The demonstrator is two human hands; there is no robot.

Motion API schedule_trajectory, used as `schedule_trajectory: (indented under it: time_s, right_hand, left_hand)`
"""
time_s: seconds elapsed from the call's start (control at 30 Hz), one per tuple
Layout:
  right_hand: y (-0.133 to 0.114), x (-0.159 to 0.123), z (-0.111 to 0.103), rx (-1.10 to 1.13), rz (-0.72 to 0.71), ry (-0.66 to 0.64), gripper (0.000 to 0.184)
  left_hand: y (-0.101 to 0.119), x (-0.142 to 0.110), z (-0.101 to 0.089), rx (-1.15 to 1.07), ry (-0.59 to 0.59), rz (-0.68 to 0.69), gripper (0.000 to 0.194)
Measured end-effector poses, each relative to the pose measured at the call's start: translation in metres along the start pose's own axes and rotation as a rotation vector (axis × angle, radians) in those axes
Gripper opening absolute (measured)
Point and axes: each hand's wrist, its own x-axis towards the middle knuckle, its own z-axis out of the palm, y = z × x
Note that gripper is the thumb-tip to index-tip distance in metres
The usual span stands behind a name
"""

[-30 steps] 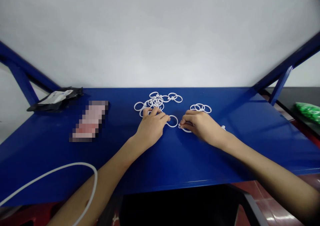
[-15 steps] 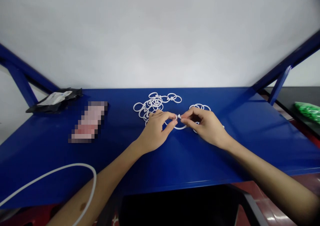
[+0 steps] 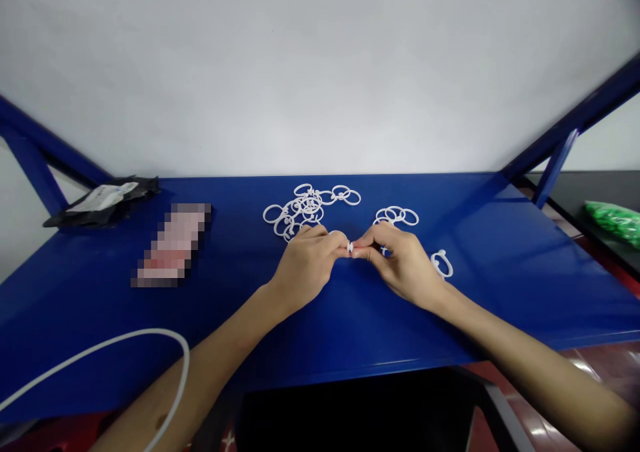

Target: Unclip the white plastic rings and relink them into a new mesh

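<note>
Presently, bag of green contents point(image 3: 616, 225) far right of the ring pile point(image 3: 310, 203); black packet point(image 3: 103, 197), its inside hidden, left of it | blue table point(image 3: 370, 325) beneath it, white wall point(image 3: 320, 72) behind | left hand point(image 3: 306, 265) and right hand point(image 3: 403, 263) narrowly pinching a white ring point(image 3: 350, 247) just in front and right of it

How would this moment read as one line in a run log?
left hand: pinching small white piece | right hand: pinching same piece | white rings: piled on blue table, beyond left hand
</note>
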Motion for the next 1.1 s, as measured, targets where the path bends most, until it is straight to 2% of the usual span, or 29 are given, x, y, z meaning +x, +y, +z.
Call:
schedule_trajectory:
  time_s: [0.1, 0.2, 0.37, 0.43, 0.5, 0.57, 0.6, 0.7, 0.77, 0.9, 1.0, 1.1]
  right_hand:
    - [-0.003, -0.003, 0.0, -0.148, -0.141, 0.002, 0.017]
    - [-0.004, -0.006, -0.001, -0.233, -0.215, -0.041, 0.025]
    - [-0.008, -0.017, -0.002, -0.32, -0.212, -0.104, 0.027]
    - [-0.01, -0.021, -0.004, -0.306, -0.173, -0.099, 0.025]
    - [-0.011, -0.024, -0.008, -0.251, -0.121, -0.073, 0.021]
    - [-0.007, -0.027, -0.018, -0.2, -0.055, -0.012, 0.016]
    - [-0.002, -0.029, -0.026, -0.193, -0.017, 0.027, 0.015]
    - [0.025, -0.038, -0.058, -0.274, 0.134, 0.157, 0.02]
    - [0.051, -0.046, -0.082, -0.37, 0.26, 0.209, 0.027]
    - [0.096, -0.062, -0.116, -0.429, 0.454, 0.127, 0.038]
    - [0.11, -0.068, -0.121, -0.394, 0.518, 0.05, 0.041]
    - [0.113, -0.07, -0.117, -0.355, 0.528, 0.003, 0.041]
  left_hand:
    - [0.001, -0.001, 0.001, 0.11, 0.038, 0.093, 0.034]
    - [0.001, -0.002, 0.003, 0.133, 0.054, 0.193, 0.035]
    - [0.002, -0.005, 0.006, 0.133, -0.021, 0.332, 0.037]
    - [0.004, -0.005, 0.008, 0.125, -0.036, 0.31, 0.037]
    - [0.006, -0.005, 0.008, 0.123, -0.057, 0.272, 0.029]
    - [0.007, -0.003, 0.007, 0.127, -0.07, 0.234, 0.016]
    - [0.006, -0.002, 0.005, 0.134, -0.074, 0.211, 0.017]
    - [-0.001, 0.001, 0.0, 0.184, -0.109, 0.13, 0.019]
    - [-0.009, 0.002, -0.003, 0.229, -0.18, 0.075, 0.017]
    - [-0.021, -0.001, -0.006, 0.294, -0.31, 0.001, 0.026]
    - [-0.024, -0.003, -0.004, 0.354, -0.357, -0.003, 0.025]
    - [-0.026, -0.004, -0.001, 0.384, -0.381, 0.008, 0.018]
